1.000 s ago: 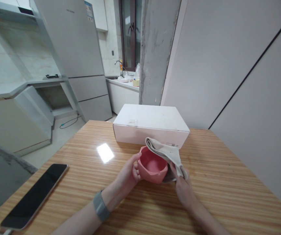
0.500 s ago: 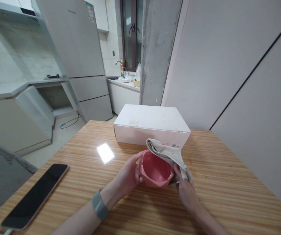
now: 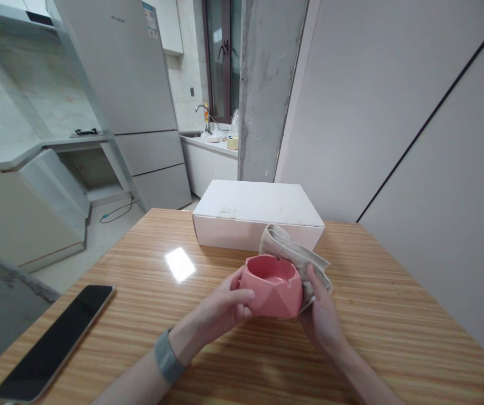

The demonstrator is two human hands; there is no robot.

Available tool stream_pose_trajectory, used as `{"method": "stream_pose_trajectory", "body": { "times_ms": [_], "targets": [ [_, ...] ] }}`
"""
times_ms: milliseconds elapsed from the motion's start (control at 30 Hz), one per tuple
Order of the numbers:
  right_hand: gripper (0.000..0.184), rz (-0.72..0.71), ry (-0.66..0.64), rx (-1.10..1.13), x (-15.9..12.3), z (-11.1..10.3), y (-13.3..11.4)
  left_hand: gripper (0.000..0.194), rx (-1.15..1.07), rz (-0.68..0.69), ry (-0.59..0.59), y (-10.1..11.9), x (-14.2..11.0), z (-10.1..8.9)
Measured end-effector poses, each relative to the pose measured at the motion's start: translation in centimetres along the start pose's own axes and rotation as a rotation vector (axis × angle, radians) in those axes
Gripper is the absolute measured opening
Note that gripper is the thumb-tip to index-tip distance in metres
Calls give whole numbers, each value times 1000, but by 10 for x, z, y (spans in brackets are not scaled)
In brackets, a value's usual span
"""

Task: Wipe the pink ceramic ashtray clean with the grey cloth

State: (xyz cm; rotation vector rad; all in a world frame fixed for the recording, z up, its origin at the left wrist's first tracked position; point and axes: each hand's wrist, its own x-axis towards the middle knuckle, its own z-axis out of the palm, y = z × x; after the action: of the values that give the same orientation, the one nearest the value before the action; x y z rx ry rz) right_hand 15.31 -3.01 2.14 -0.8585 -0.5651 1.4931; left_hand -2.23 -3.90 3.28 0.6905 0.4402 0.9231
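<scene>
Looking down through the head camera, I see both of my bare hands meeting over a striped light-wood table (image 3: 394, 315). My left hand (image 3: 220, 306) is cupped around the left side of a small pink faceted bowl-shaped dish (image 3: 272, 284), with the thumb laid across its near face and the fingers curled behind its far left edge. The dish sits upright, its open hollow facing up, held between the two hands just above or on the tabletop; I cannot tell which. My right hand (image 3: 322, 318) is closed on a folded beige cloth (image 3: 296, 259), pressing it against the right side of the dish. The cloth rises from under my right fingers, drapes over the far right part of the rim and bunches up behind it.

A grey band (image 3: 166, 363) circles my left wrist.

Just beyond the hands and the dish, a flat white rectangular cardboard box (image 3: 259, 211) lies closed on the table, with the cloth's upper fold overlapping its near edge in this view. Well to the left of my left hand, near the table's corner, a black-screened smartphone (image 3: 56, 343) lies flat, face up. A bright square of reflected light sits on the wood between the phone and the box.

Beyond the table, to the left of both hands, stands a tall grey refrigerator (image 3: 128, 101), with a grey concrete pillar (image 3: 267, 90) straight ahead.
</scene>
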Motion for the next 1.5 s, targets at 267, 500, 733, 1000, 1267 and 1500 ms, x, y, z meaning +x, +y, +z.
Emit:
{"method": "stream_pose_trajectory", "body": {
  "times_ms": [267, 500, 733, 1000, 1267, 1500],
  "targets": [
    [42, 63, -82, -79, -5, 11, 2, 60, 101, 83, 229, -11, 4, -6],
    [47, 119, -76, -80, -9, 12, 0, 57, 278, 220, 396, -13, 10, -7],
    [47, 24, 4, -116, -11, 5, 14, 52, 275, 319, 606, -17, 15, -17],
    [45, 49, 109, 11, -5, 6, -1, 35, 228, 206, 429, -14, 12, -10],
    [46, 114, -53, 51, -13, 17, -5, 65, 281, 426, 329, -34, 19, -28],
    [45, 129, -86, 77, -14, 15, -2, 71, 329, 397, 340, -30, 19, -26]
  ]
}}
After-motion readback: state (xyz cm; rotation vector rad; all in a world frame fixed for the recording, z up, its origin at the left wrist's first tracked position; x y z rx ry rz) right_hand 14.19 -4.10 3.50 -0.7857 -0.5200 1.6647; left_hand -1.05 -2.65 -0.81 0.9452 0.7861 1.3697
